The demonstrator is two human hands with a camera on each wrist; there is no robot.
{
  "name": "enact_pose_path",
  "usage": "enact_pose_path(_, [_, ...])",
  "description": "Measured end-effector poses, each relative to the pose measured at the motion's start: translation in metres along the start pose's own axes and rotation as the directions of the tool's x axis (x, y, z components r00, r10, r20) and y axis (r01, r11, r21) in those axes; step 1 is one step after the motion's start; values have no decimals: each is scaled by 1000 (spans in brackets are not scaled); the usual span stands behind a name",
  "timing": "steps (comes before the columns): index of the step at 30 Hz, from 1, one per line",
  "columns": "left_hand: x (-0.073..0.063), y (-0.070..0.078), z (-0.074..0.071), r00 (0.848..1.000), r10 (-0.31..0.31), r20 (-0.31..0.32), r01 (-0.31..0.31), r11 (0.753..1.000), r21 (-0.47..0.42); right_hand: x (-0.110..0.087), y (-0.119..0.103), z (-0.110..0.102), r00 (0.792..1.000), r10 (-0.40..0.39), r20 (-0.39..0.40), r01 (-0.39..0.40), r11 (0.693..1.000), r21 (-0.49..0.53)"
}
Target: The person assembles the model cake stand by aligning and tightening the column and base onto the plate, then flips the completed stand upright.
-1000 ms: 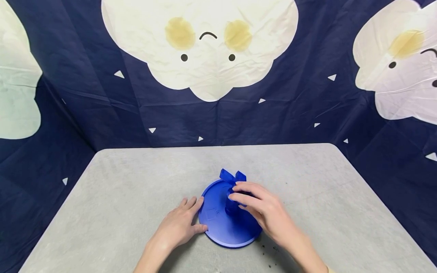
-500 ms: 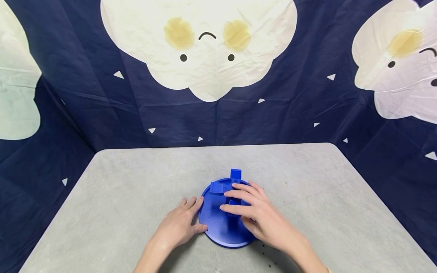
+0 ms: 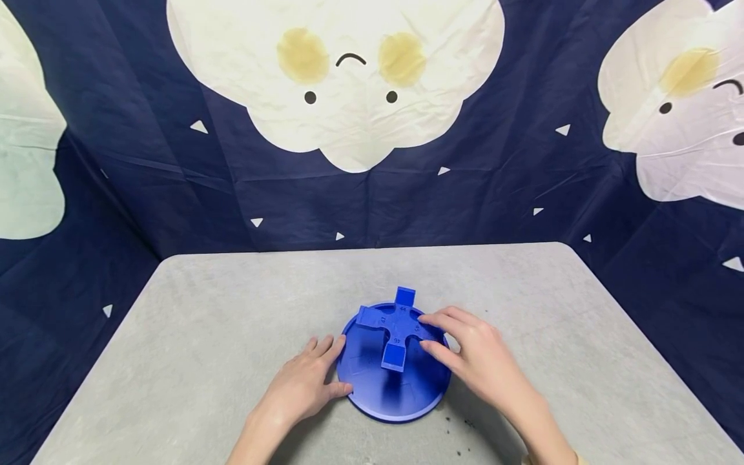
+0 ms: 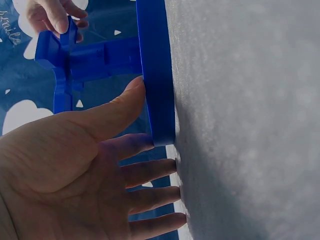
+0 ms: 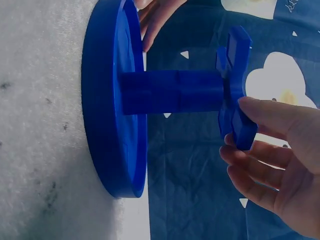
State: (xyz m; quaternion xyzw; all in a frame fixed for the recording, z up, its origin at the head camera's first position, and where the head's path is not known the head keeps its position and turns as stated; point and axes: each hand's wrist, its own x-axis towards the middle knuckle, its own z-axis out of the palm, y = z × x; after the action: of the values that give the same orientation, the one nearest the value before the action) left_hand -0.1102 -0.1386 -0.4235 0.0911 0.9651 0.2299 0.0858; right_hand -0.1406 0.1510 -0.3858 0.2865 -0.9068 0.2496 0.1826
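Toward the bottom centre of the head view, a plain blue cross [image 3: 400, 325] marked with small numbers tops a thick blue post [image 5: 175, 92] on a round, rimmed base [image 3: 363, 403]. The right hand [image 3: 479, 355] pinches one prong [image 5: 244, 132]; the left hand [image 3: 302, 382], spread wide, touches the base's left edge.

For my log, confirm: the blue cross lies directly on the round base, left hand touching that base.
Not directly: the right wrist view shows the blue cross raised on a post above the round base. The left hand does touch it.
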Motion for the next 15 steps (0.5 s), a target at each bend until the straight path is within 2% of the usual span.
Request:
enact_pose_path(5, [-1,0,0,1000,3,-3,-3,1000,1,-1,-2,-3,1000,-2,12,1,1000,1])
enact_pose_path(11, [-1,0,0,1000,-1,-4,1,1000,1,2,-2,-2,998,-8,-58,9,1000,21])
enact_pose_path(13, [-1,0,0,1000,-1,-2,1,1000,1,2,-1,-2,999,21,-37,-20,1000,21])
enact_pose_path(15, [-1,0,0,1000,0,0,0,1000,0,2,1,-2,998,63,30,-64,997,43])
